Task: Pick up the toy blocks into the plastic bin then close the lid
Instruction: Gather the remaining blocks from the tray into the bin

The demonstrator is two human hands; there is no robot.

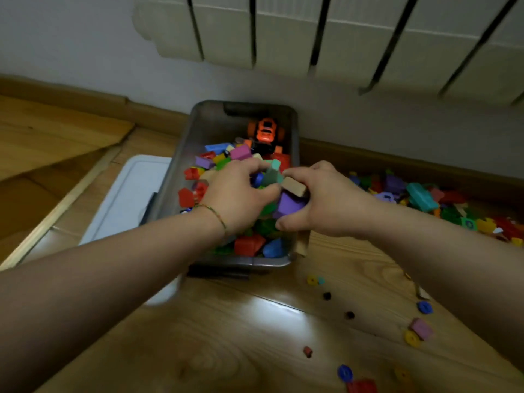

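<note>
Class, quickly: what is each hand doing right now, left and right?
Left hand: curled round a teal block.
Right hand: grips a wooden block and a purple block.

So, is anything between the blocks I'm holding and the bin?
Nothing visible: the left grip and right grip hold the blocks over the open bin; the lid lies on the floor beside it.

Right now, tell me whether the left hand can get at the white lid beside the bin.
Probably yes, once freed: the left hand grips blocks over the bin with the right hand, while the lid lies bare on the floor just left of it.
</note>
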